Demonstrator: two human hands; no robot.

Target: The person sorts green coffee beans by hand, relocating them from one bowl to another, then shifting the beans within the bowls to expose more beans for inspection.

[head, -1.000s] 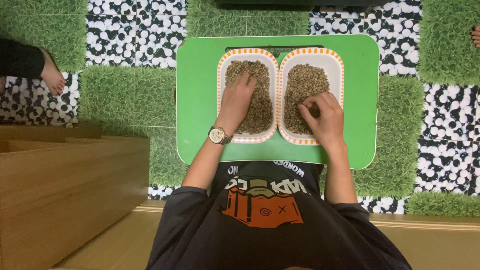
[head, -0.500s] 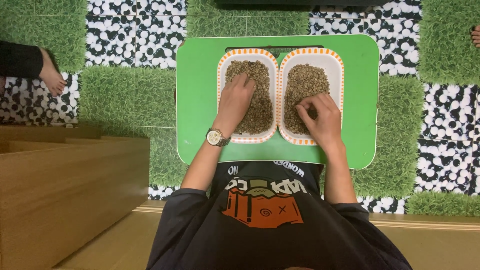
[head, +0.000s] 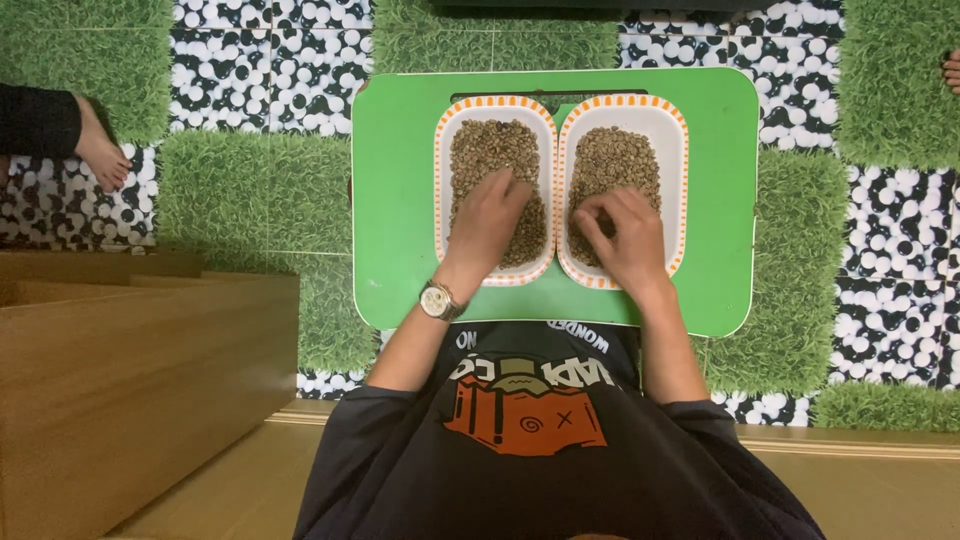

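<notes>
Overhead view of a small green table (head: 400, 200) carrying two white trays with orange-trimmed rims, side by side and touching. The left hand (head: 487, 228) lies in the left tray (head: 441, 150), fingers loosely spread and pressed flat on the greenish-brown beans (head: 490, 150). The right hand (head: 618, 232) rests in the right tray (head: 678, 150), fingertips drawn together as if pinching beans; what they grip cannot be told. A wristwatch (head: 438, 300) sits on the left wrist. Risk: a sweeping stroke near a tray's low rim could push beans onto the table. Compared with one second earlier, both hands have slid toward the trays' near ends, exposing more beans at the far ends.
</notes>
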